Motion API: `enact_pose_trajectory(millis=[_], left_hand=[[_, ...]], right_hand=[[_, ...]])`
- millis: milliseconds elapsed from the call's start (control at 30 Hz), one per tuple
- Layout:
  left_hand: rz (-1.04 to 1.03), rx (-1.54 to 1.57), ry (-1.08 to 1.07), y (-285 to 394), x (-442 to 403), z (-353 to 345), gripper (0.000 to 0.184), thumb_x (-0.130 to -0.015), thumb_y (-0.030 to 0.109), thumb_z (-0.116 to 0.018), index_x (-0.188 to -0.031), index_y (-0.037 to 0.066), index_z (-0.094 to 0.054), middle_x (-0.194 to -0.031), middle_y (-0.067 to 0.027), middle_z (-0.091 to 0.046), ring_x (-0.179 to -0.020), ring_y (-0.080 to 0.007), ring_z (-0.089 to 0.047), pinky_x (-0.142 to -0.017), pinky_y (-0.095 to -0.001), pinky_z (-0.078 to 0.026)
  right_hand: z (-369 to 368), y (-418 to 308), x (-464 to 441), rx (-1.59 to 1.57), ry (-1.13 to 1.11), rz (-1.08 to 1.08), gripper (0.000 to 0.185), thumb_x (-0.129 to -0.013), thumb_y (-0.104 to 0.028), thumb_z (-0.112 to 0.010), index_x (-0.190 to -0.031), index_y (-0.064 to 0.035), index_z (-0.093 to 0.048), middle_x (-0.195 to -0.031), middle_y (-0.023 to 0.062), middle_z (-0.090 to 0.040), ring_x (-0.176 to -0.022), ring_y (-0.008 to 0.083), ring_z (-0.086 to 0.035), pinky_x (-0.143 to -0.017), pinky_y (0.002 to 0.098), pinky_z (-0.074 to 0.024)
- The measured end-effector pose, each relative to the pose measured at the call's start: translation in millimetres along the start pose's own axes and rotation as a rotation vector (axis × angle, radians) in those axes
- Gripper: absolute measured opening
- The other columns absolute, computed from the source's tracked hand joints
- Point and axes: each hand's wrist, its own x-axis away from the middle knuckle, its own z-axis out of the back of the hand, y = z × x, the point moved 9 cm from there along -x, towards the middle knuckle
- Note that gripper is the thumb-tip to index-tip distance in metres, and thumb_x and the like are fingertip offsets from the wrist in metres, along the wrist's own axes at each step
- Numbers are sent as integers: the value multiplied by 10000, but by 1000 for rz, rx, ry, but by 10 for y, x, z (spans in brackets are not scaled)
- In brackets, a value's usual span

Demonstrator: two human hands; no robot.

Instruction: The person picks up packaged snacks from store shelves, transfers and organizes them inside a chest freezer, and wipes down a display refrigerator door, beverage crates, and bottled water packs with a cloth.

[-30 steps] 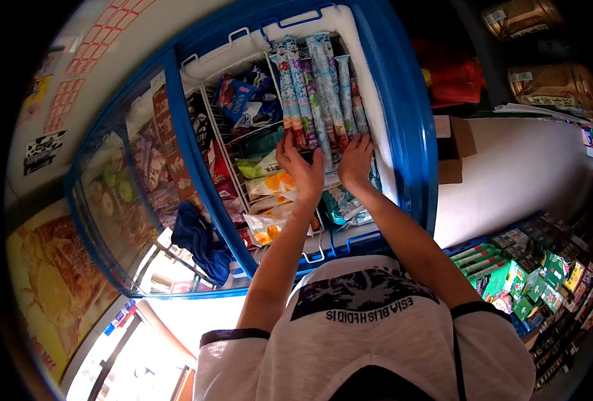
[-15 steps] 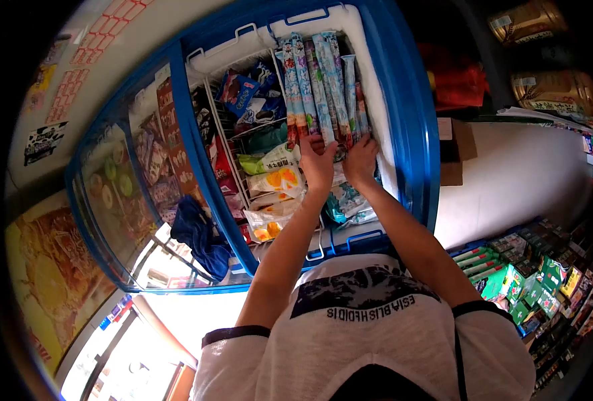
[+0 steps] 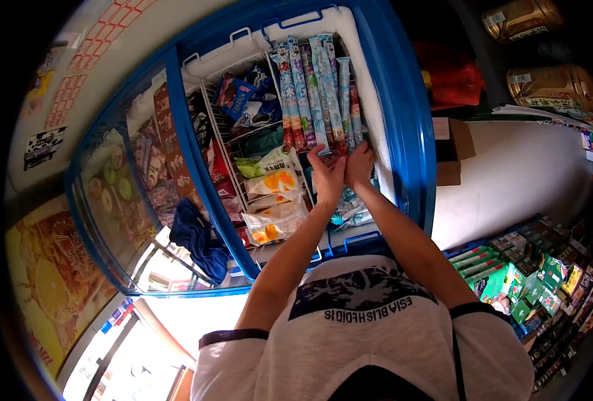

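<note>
Your left hand and right hand are resting close together, their inner edges meeting in this view, at the near ends of the long tube packs; your fingers are partly hiding there, so I cannot tell whether they are clamping any tube; you are probably working at these ends because they are lying nearest your body.

The tubes are running side by side, lengthwise, away from you; their slim shape is presumably favouring this direction, with the frosted wall bounding them on the right; below your hands, teal packets are lying in the same strip, partly covered by your wrists.

To the left, white wire racking is fencing off other stock, likely so that kinds are not mixing; blue packets are sitting at its far end, pale packets with orange print nearer you.

Further out, the blue freezer rim is enclosing everything; a dark blue cloth is lying bunched over the glass lid, apparently parked there because that side is staying covered.
</note>
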Motion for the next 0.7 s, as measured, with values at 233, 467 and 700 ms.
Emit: enact_pose_trajectory(millis=[233,467,700], left_hand=[[-23,-191,-81,70,-61,-13,498,-791,39,-615,-1193,85,-324,-892,-151,-610,-820,-235,-617,-707,-354,-486],[12,-72,0,-24,-127,-151,522,-784,5,-574,-1213,126,-302,-900,-142,-603,-802,-262,-613,-703,-363,-476],[27,116,-77,-212,-186,-269,543,-789,-37,-544,-1228,125,-269,-1043,-168,-550,-915,-242,-579,-762,-334,-460]], right_hand=[[315,-148,132,-103,-133,-36,805,-716,-254,-716,-1279,34,-219,-1118,289,-475,-988,433,-528,-838,485,-426],[611,-247,151,-327,-276,126,686,-670,-211,-709,-1194,43,-348,-1097,258,-519,-1018,420,-522,-872,442,-424],[1114,-448,440,-385,-243,306,778,-667,-119,-652,-1319,40,-257,-1192,277,-467,-1081,366,-510,-920,403,-412]])
